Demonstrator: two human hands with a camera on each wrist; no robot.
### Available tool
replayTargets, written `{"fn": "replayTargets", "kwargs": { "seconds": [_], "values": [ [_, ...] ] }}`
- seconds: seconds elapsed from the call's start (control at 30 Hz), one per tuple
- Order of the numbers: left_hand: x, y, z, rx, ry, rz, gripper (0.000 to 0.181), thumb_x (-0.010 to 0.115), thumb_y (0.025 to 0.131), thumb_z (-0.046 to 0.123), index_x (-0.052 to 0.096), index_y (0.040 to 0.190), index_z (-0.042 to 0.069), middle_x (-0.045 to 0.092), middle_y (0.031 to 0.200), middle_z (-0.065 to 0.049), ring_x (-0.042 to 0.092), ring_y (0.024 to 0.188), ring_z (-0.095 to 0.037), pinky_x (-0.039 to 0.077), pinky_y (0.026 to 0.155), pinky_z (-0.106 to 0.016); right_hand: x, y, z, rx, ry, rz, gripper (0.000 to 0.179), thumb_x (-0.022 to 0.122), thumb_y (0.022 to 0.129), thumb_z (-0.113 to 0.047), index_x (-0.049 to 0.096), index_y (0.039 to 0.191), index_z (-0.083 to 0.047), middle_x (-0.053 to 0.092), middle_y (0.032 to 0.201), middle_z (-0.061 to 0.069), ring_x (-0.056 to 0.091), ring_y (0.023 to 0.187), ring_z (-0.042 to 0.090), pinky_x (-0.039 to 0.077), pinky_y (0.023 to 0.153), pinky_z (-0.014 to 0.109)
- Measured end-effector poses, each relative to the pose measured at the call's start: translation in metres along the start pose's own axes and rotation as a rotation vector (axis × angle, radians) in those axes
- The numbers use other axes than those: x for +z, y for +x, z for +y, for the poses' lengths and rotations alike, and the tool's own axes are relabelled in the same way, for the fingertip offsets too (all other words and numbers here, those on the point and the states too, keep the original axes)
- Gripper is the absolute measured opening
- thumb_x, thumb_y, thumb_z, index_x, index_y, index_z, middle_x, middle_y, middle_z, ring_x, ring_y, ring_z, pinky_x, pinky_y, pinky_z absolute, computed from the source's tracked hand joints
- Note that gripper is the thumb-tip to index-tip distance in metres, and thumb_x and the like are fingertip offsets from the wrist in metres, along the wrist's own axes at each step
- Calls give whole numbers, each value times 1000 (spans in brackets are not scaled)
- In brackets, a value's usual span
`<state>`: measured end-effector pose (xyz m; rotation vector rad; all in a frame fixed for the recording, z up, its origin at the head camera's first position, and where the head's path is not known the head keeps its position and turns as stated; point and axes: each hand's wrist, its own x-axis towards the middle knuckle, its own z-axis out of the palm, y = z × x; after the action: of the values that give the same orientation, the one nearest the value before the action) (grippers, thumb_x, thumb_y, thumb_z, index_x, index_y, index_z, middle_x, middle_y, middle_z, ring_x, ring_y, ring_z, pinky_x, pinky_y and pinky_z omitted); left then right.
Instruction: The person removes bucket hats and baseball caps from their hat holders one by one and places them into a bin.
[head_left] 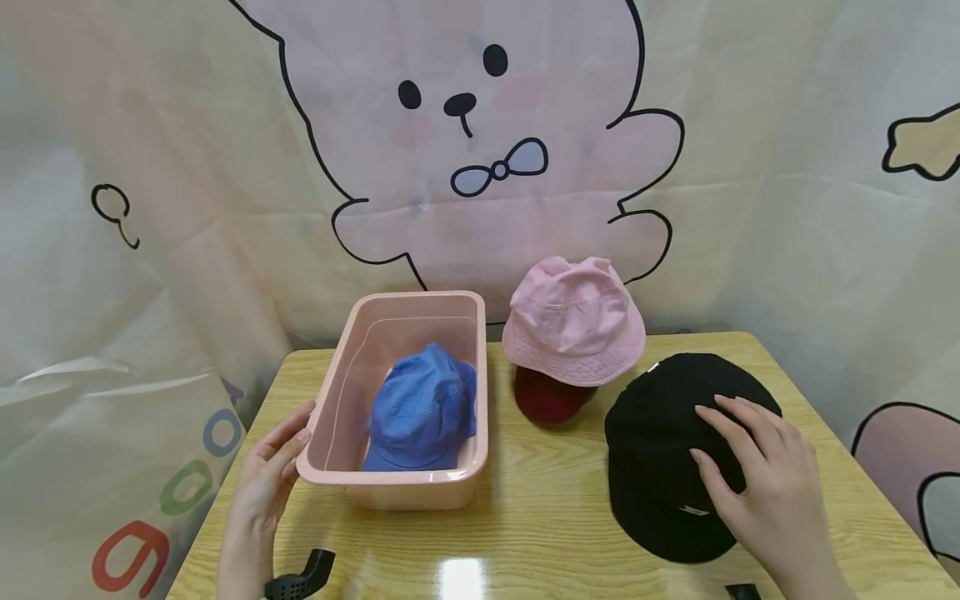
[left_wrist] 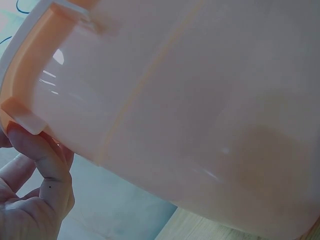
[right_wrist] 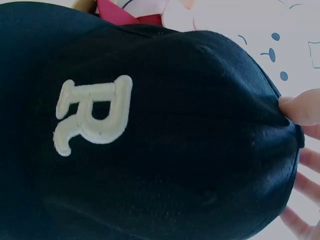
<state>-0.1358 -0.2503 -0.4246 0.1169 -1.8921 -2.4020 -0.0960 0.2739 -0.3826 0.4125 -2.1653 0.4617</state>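
My left hand (head_left: 258, 479) grips the left rim of a pink plastic basin (head_left: 481, 375), inside which lies a blue cap (head_left: 420, 408). In the left wrist view the thumb and fingers hold the basin's lip, and its smooth outer wall fills most of the picture. On the right, my right hand (head_left: 780, 479) pinches the crown of a black cap (head_left: 656, 433). The right wrist view shows a raised white letter R (right_wrist: 95, 112) on the cap's front, with the thumb on one side of the crown and the fingers round the other.
Between basin and black cap, a pink bucket hat (head_left: 573, 321) sits on top of a dark red cap (head_left: 551, 398) toward the table's back edge. The wooden table (head_left: 547, 533) stands against a printed cloth backdrop (head_left: 360, 142).
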Motion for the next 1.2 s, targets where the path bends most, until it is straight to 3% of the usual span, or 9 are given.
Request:
{"fn": "replayTargets", "kwargs": {
  "seconds": [0.13, 0.27, 0.47, 0.7, 1.03, 1.2],
  "values": [
    [0, 0, 0, -1, 5, -2, 36, 53, 96, 2, 66, 124, 20, 69, 111, 16, 67, 97, -1, 55, 76, -18, -2, 1, 1, 18, -10, -12, 64, 42, 95, -59, 69, 111, -4, 61, 118, 20, 50, 107, 40, 33, 84, 49],
    [0, 0, -1, 5, 6, -3, 36, 52, 96, 2, 66, 125, 19, 69, 111, 16, 66, 97, -1, 55, 77, -19, -3, 1, 2, 23, -8, -12, 65, 43, 94, -60, 69, 113, -4, 61, 118, 20, 51, 104, 40, 34, 82, 50],
    [-1, -1, -2, 17, -8, -6, 36, 52, 96, 2, 66, 124, 20, 69, 111, 16, 66, 98, -1, 55, 77, -18, -2, 0, 4, 28, -5, -7, 65, 44, 93, -61, 69, 112, -4, 62, 117, 20, 51, 104, 40, 34, 89, 44],
    [-2, 0, -2, 20, 2, -28, 36, 51, 97, 2, 66, 124, 21, 69, 112, 16, 66, 99, -1, 55, 77, -19, -2, -1, 5, 27, -4, 13, 65, 46, 92, -61, 70, 110, -3, 64, 113, 19, 52, 103, 39, 31, 100, 28],
    [-2, 0, -2, 12, 19, -18, 36, 52, 97, 3, 65, 126, 19, 68, 113, 17, 65, 100, 0, 55, 79, -18, -5, -1, 4, 48, -12, 2, 64, 46, 93, -60, 70, 107, -2, 65, 109, 20, 51, 101, 40, 30, 103, 26],
    [-1, 0, -1, 6, 17, -13, 36, 52, 97, 3, 64, 127, 18, 68, 113, 16, 66, 100, -1, 55, 78, -18, -5, -2, 3, 48, -5, 19, 64, 46, 94, -58, 71, 104, 0, 65, 105, 21, 51, 97, 40, 26, 105, 19]
  ]
}}
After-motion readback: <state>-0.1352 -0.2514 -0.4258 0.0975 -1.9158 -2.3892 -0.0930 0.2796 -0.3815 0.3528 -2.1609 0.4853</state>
